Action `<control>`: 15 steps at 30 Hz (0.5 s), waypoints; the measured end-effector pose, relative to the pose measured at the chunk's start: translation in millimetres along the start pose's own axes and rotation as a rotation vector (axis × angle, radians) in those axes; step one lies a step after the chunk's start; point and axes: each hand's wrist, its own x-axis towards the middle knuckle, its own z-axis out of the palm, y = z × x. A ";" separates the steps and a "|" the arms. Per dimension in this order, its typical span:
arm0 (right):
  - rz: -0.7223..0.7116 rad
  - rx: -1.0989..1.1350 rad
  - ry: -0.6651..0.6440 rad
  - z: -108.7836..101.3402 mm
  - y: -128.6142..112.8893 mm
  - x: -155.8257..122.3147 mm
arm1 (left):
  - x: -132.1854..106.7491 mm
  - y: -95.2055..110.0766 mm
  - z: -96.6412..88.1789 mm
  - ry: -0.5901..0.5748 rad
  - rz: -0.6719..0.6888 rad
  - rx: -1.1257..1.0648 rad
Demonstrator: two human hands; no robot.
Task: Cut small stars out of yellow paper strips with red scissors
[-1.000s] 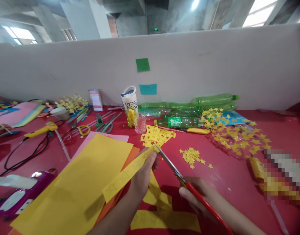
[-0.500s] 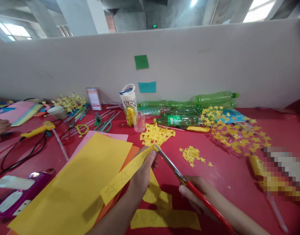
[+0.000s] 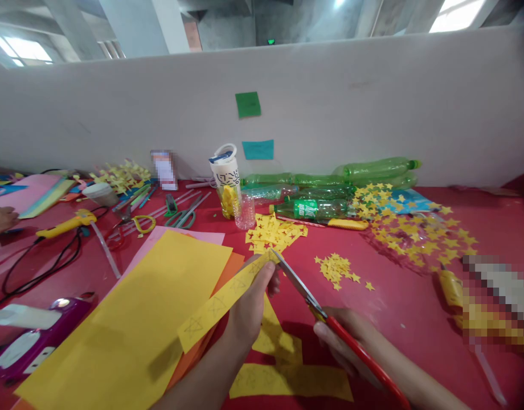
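Observation:
My left hand pinches a yellow paper strip with stars drawn on it in pencil. Red-handled scissors are in my right hand, their blades nearly closed and the tips at the strip's upper end, by my left thumb. Below my hands lie more yellow strips with pencilled stars. Past the blade tips is a heap of yellow paper scraps with star-shaped holes. Small cut-out stars form a pile to the right of the scissors.
Stacked yellow sheets cover the left front. Green plastic bottles and a white cup stand or lie along the partition. A star-covered piece and a glue gun are at right. Another person's hand shows far left.
Very little differs. The strip has turned slightly so its drawn stars show more clearly, and the whole view has shifted a touch. Both hands keep nearly the same place.

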 end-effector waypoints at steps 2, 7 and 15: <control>0.003 -0.008 0.005 0.2 0.9 0.7 | 0.0 0.6 -0.4 -0.006 -0.004 0.000; 0.002 0.015 0.013 0.8 1.9 1.8 | 0.2 2.6 -1.3 0.002 -0.057 0.034; 0.009 -0.007 0.012 0.4 12.3 6.2 | -0.1 6.5 -0.9 -0.012 -0.067 0.060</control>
